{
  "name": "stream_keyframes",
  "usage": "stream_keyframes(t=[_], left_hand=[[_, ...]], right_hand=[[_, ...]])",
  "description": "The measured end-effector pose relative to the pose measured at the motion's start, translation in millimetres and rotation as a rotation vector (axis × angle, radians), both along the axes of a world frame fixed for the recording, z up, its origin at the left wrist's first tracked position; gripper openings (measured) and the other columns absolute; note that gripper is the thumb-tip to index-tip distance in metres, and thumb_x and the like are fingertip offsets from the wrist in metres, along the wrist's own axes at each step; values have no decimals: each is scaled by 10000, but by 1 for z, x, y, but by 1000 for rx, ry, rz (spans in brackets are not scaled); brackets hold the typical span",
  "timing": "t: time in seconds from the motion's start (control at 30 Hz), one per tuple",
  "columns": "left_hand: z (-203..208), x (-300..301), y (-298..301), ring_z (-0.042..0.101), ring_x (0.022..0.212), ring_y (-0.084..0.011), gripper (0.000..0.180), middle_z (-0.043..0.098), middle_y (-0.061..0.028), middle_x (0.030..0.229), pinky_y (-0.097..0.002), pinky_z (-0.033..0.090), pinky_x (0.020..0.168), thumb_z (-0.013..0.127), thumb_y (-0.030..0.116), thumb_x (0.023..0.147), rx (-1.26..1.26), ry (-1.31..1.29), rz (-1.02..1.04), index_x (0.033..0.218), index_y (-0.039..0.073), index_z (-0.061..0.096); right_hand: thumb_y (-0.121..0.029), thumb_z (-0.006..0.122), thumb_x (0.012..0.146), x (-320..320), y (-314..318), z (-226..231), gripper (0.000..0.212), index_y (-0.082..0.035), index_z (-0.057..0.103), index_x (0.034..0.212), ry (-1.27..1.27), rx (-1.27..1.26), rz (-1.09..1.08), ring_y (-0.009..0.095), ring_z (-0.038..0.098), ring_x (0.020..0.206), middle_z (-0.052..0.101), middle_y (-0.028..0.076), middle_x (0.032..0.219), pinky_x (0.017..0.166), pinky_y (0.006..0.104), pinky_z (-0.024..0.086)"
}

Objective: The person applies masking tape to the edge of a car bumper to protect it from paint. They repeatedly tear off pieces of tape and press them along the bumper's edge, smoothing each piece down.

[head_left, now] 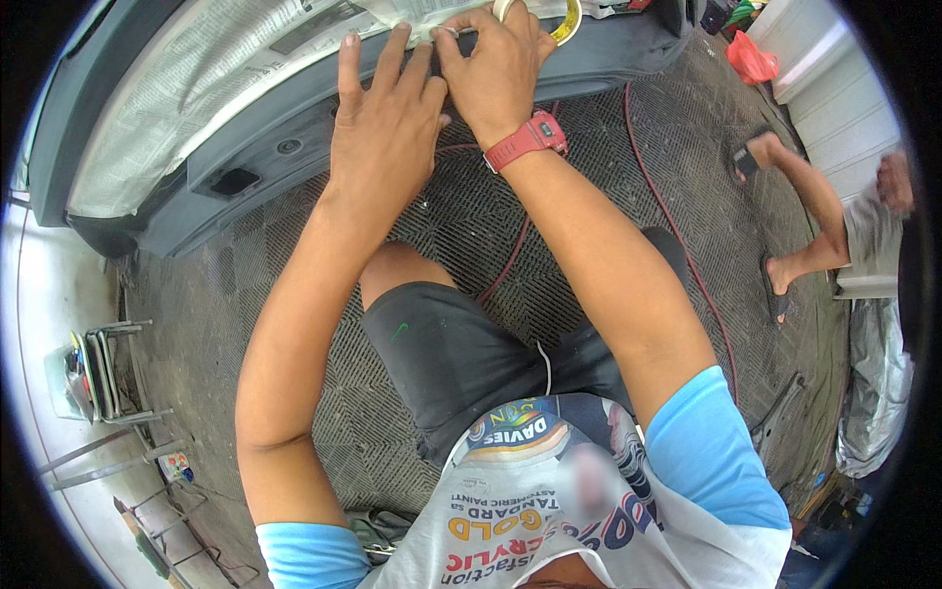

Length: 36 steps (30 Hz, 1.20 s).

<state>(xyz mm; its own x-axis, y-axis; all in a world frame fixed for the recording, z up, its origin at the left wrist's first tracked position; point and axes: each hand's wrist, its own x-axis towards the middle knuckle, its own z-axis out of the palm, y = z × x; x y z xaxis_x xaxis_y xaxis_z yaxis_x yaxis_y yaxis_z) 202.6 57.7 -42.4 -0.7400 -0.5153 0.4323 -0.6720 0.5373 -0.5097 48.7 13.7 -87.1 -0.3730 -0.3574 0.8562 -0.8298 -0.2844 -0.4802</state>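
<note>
A dark grey car body panel (257, 147) curves across the top of the view, with newspaper (186, 93) covering its inner area. Pale masking tape (378, 22) runs along the newspaper's lower edge. My left hand (391, 118) lies on this edge, its fingers stretched out and apart, fingertips on the tape and paper. Close beside it, my right hand (496, 79) has its thumb and fingers bent at the same edge. A roll of masking tape (569, 22) with a yellow inner core is held in the right hand, partly hidden behind its fingers.
Below lies a dark ribbed floor mat (324, 393), crossed by a red hose (667, 211). Another person's legs (819, 211) in sandals are at the right, near a red plastic bag (752, 59). Metal-framed chairs (103, 368) stand along the left wall.
</note>
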Motion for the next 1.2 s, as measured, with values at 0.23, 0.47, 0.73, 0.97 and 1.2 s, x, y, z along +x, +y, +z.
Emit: stream_keyframes(t=[0.23, 0.47, 0.73, 0.97, 1.2], left_hand=[[-1, -4, -8, 361, 1582, -250, 301, 606, -10, 1536, -671, -35, 1295, 725, 372, 978, -23, -27, 16, 1196, 164, 713], [-5, -3, -13, 338, 1597, -252, 348, 599, -11, 1550, -675, -53, 1299, 706, 413, 999, -57, -103, 68, 1256, 178, 700], [-3, -3, -10, 342, 1595, -271, 357, 592, -34, 1561, -681, -46, 1302, 695, 418, 1005, -28, -105, 62, 1251, 160, 699], [-1, -4, -9, 338, 1596, -283, 360, 586, -46, 1568, -681, -30, 1305, 704, 407, 999, 9, -99, 60, 1246, 146, 702], [2, -4, -8, 326, 1600, -284, 388, 570, -57, 1583, -686, -27, 1304, 706, 419, 997, 32, -127, 78, 1270, 143, 701]], right_hand=[[-267, 880, 794, -2, -4, -4, 203, -118, 786, 894, 28, -24, -52, 331, 561, 1087, 616, 108, 1041, 982, 498, 348], [-297, 906, 767, -4, -3, -3, 247, -124, 786, 895, 56, -31, -58, 325, 566, 1078, 617, 97, 1037, 982, 496, 350], [-311, 900, 791, -6, 7, -7, 295, -136, 772, 991, -12, -22, -72, 346, 564, 1081, 613, 119, 1029, 974, 504, 352], [-277, 858, 837, -5, 6, -5, 194, -118, 783, 919, -21, -18, -62, 352, 572, 1066, 618, 125, 1026, 966, 501, 359], [-262, 855, 837, -3, 4, -1, 173, -116, 782, 894, -31, 30, -94, 353, 580, 1072, 631, 132, 1029, 974, 499, 363]])
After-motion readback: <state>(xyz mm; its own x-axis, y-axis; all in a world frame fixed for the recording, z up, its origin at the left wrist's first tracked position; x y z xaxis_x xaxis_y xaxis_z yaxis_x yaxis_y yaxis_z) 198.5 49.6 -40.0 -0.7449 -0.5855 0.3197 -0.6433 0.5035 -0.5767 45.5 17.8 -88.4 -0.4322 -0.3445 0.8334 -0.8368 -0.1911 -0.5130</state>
